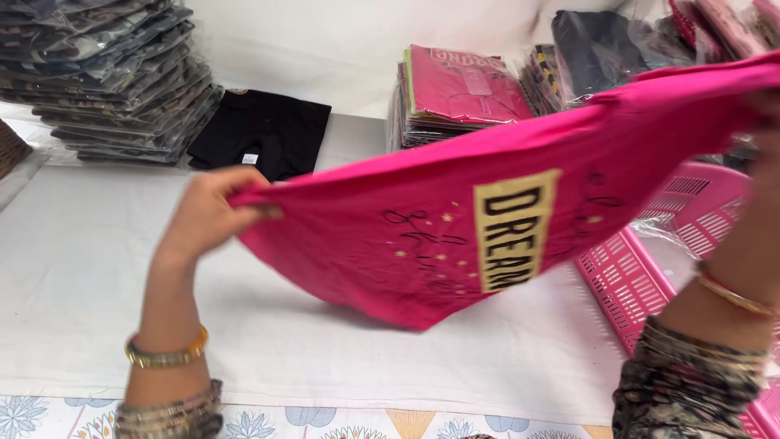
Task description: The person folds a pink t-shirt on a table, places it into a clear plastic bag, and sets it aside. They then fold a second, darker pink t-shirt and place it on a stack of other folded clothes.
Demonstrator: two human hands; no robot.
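A bright pink T-shirt (422, 203) with a gold printed panel and dark script hangs stretched in the air above the white table cover (81, 268). My left hand (207, 210) pinches its left edge, fingers closed on the cloth. My right hand (764, 154) grips the other end at the right frame edge and is partly hidden behind the fabric. Both wrists carry gold bangles. The shirt's lower fold sags close to the table; whether it touches cannot be told.
A black folded garment (264, 130) lies at the back. A tall stack of bagged dark clothes (114, 73) stands back left. Bagged pink (459, 89) and dark packs (597, 49) sit at the back right. A pink slotted plastic basket (626, 280) is at right.
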